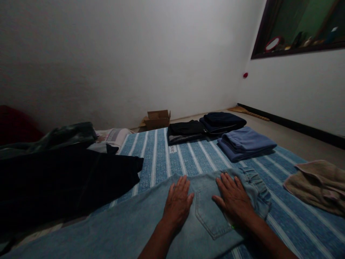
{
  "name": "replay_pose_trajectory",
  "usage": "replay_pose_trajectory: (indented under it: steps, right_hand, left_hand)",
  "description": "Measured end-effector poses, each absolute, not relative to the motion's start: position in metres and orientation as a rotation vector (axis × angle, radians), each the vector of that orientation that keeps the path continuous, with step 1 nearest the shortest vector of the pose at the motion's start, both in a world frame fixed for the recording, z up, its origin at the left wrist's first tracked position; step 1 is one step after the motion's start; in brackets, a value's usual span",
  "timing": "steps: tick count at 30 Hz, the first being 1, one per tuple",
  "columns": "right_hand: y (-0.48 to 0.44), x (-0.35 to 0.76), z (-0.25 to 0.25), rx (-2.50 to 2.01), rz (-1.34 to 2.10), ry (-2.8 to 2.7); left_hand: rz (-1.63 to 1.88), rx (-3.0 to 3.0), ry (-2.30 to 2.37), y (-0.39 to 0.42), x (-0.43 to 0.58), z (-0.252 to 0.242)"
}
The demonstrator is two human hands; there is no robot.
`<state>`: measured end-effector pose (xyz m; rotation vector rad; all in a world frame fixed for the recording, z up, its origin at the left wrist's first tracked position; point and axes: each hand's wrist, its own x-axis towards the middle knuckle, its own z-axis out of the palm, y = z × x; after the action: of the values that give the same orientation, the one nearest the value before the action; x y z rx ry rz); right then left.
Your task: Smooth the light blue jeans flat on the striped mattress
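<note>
One blue striped cover [161, 158] bears the pale jeans [129, 223], which stretch along its near side with their gathered waistband [260, 189] toward the right. To the left spreads a dark garment [67, 180]; beyond the jeans sits a folded blue garment [246, 142]. Neither hand grasps anything: the left hand [178, 201] rests flat beside the back pocket [210, 219], the right hand [234, 198] partly over it, fingers extended. Smoothing the denim seems the step in hand; lifting any part would call for fingertips curled under an edge.
</note>
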<state>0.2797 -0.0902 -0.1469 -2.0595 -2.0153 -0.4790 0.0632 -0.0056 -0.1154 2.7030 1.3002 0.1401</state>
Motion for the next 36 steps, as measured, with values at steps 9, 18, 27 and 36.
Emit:
replay_pose_trajectory:
  steps: [9, 18, 27, 36]
  right_hand:
    - [-0.088, 0.279, -0.146, -2.070, -0.412, -1.989]
    - [-0.088, 0.297, -0.128, -1.936, -0.640, -1.945]
    - [-0.090, 0.316, -0.140, -2.092, -0.531, -1.986]
    - [-0.092, 0.317, -0.144, -2.082, -0.565, -1.997]
  left_hand:
    - [0.157, 2.703, 1.298, -0.004, 0.063, -0.117]
    - [0.141, 2.706, 1.305, -0.004, 0.063, -0.116]
    - [0.151, 2.698, 1.311, -0.007, 0.063, -0.112]
    - [0.128, 2.677, 1.300, -0.008, 0.063, -0.112]
